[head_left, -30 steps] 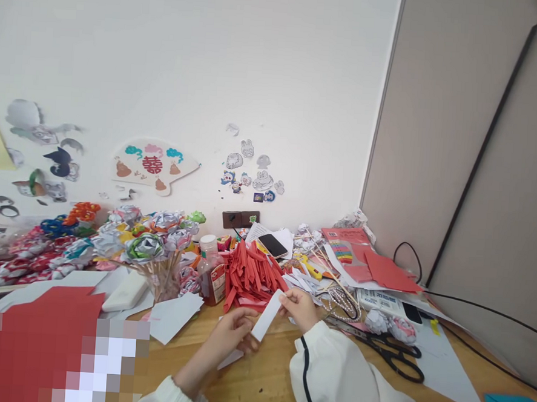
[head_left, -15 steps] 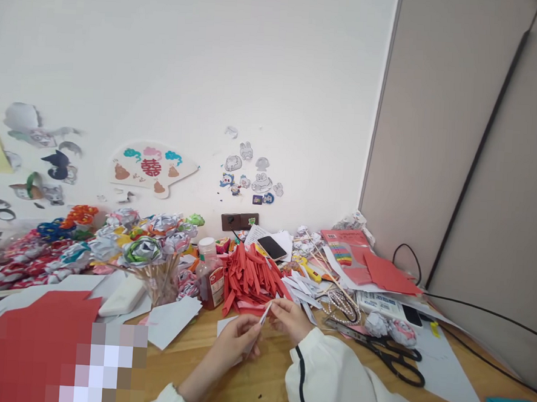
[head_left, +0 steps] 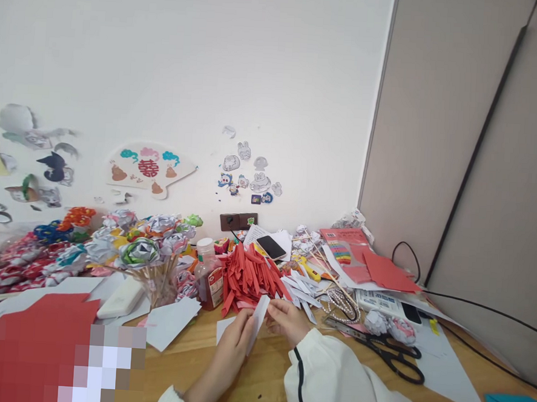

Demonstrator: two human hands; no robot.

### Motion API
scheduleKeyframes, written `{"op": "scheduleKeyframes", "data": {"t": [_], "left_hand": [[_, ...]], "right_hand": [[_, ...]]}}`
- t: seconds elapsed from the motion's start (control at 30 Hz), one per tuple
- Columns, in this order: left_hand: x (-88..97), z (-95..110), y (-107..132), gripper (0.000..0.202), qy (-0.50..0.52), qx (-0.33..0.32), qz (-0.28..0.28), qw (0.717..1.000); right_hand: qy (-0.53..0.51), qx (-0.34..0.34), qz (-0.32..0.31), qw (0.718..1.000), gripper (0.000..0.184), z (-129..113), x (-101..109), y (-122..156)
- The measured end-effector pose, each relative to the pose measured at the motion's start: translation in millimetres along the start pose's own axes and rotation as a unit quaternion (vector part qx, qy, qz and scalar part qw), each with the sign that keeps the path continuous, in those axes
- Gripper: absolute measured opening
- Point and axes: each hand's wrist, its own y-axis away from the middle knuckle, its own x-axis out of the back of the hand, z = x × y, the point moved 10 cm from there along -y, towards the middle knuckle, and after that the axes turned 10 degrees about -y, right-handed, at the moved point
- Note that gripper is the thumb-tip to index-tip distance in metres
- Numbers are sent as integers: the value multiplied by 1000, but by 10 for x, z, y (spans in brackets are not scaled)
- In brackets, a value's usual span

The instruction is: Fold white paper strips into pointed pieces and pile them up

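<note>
My left hand (head_left: 232,343) is closed on a narrow folded strip of white paper (head_left: 258,319), thumb lying along its near side. The strip stands tilted, its upper end leaning right. At its right edge, the bent fingers of my right hand (head_left: 289,321) pinch the paper near the top; some fingertips are hidden. Just beyond my hands lies a heap of folded red paper strips (head_left: 250,276). Beside that heap are folded white paper strips (head_left: 302,291). A flat white sheet (head_left: 222,327) lies partly under my left hand.
Black-handled scissors (head_left: 398,357) lie to the right of my right sleeve. A bottle of dark red liquid (head_left: 209,282) and a cup of sticks (head_left: 161,285) stand on the left. Behind are a phone (head_left: 271,246) and paper flowers (head_left: 140,251). Red sheets (head_left: 46,327) cover the left front.
The white strip has turned, so its broad face now shows. My right fingers have moved from its tip slightly down along its edge. The view has shifted very slightly.
</note>
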Motion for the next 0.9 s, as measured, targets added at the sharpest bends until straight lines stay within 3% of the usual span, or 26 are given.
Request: {"op": "scheduleKeyframes", "data": {"t": [0.2,0.37,0.7,0.9], "left_hand": [[-36,-9,-16,22,-69,-32,-1,997],[-6,6,-21,25,-74,-28,18,997],[-11,28,-22,28,-134,-56,11,989],[-35,5,-40,33,-112,-47,4,993]], "right_hand": [[90,76,-5,993,33,-113,-62,2],[86,69,-13,994,34,-87,-100,22],[-31,13,-29,999,33,-1,-110,31],[-4,11,-23,1000,34,-19,-115,36]]}}
